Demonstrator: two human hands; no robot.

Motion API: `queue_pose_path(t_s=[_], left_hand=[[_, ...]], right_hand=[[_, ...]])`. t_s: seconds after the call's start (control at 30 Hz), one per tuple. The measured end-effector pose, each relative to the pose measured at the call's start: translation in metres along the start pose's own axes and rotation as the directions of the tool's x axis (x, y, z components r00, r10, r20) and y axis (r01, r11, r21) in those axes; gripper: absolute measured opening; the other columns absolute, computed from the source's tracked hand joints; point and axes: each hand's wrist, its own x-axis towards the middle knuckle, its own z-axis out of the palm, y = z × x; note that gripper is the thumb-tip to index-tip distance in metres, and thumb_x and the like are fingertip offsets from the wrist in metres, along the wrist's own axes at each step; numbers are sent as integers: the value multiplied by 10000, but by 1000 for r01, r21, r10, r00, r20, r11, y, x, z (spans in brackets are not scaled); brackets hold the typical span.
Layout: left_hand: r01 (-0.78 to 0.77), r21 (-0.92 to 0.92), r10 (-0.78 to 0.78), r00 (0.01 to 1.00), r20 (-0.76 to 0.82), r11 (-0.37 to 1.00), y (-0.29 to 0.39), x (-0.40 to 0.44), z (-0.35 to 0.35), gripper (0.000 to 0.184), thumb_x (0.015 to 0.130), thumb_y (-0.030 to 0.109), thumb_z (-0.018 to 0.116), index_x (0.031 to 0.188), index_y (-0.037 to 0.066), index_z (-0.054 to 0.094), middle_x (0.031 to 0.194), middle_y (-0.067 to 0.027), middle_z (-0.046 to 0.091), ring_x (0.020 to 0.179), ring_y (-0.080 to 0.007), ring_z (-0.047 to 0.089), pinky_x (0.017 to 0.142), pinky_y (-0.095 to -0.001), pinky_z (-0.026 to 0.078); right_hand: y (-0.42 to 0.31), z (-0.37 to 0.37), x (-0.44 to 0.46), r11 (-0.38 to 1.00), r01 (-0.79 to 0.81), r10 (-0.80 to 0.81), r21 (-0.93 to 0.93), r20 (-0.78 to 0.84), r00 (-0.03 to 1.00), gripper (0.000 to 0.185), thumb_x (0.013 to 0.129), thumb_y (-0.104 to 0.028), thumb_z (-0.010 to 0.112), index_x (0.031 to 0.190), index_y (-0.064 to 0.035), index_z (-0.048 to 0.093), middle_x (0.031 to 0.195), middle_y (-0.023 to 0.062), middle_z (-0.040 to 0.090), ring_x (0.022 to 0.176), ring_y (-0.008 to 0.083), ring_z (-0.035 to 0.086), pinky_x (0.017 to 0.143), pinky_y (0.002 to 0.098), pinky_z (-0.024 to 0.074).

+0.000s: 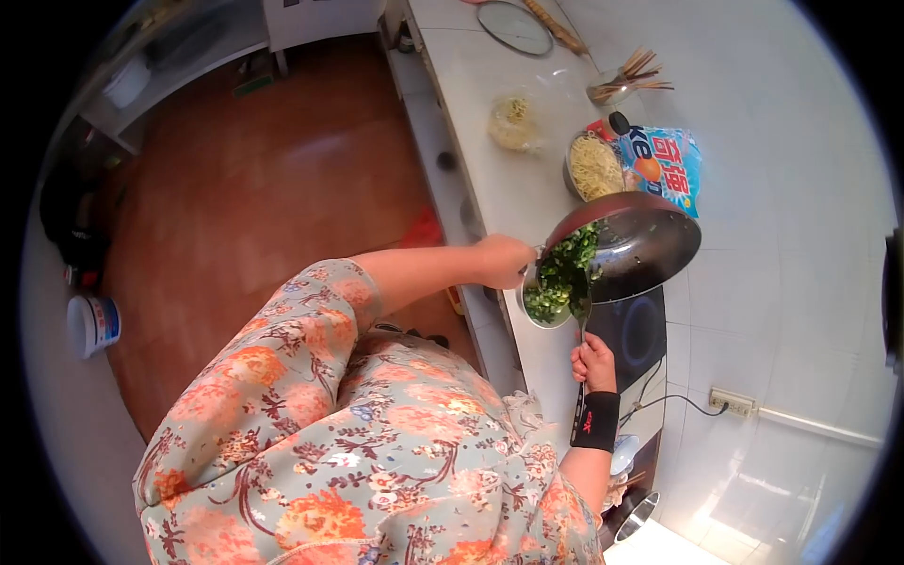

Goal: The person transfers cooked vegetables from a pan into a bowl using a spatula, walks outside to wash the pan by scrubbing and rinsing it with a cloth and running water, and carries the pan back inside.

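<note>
My left hand (pixel 507 262) is closed round the handle of a dark wok (pixel 650 247), which is tilted on its side above the counter. Chopped greens (pixel 570 268) lie at the wok's lower edge and in a white bowl (pixel 551 323) beneath it. My right hand (pixel 593 363), with a black wristband above it, grips the handle of a dark spatula (pixel 583 330). The blade of the spatula is among the greens and partly hidden by them.
Behind the wok stand a bowl of noodles (pixel 595 168), a blue packet (pixel 664 160) and a jar of sticks (pixel 617 87). A plastic bag (pixel 513 124) and glass lid (pixel 514 26) lie farther back. An induction cooker (pixel 640 330) with a cord sits right.
</note>
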Motion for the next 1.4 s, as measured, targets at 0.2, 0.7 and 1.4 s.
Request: queue_pose_path(t_s=[0.2, 0.7, 1.4], left_hand=[[16, -24, -16, 1000, 26, 1000, 3, -2, -7, 217, 647, 127, 549, 824, 2, 537, 694, -171, 575, 695, -343, 562, 631, -405, 441], [-57, -24, 57, 998, -4, 998, -1, -3, -11, 220, 662, 145, 542, 817, -12, 534, 649, -195, 559, 650, -361, 554, 584, -418, 434], [-94, 6, 94, 995, -20, 996, -4, 2, -18, 147, 653, 131, 557, 750, 21, 544, 605, -167, 552, 608, -344, 554, 563, -396, 438]], right_hand=[[4, 4, -15, 999, -5, 4, -47, -26, 1000, 259, 852, -99, 451, 1104, -38, 441, 636, 61, 494, 405, 62, 327, 349, 190, 256], [-35, 29, 15, 634, 235, -355, -737, -9, 935, 268, 799, -69, 454, 1042, 33, 500, 626, 108, 547, 562, 177, 539, 553, 299, 431], [-19, -2, 46, 662, 205, -415, -721, -124, 902, 248, 803, -79, 441, 1014, 22, 523, 568, 57, 513, 468, 132, 484, 427, 282, 371]])
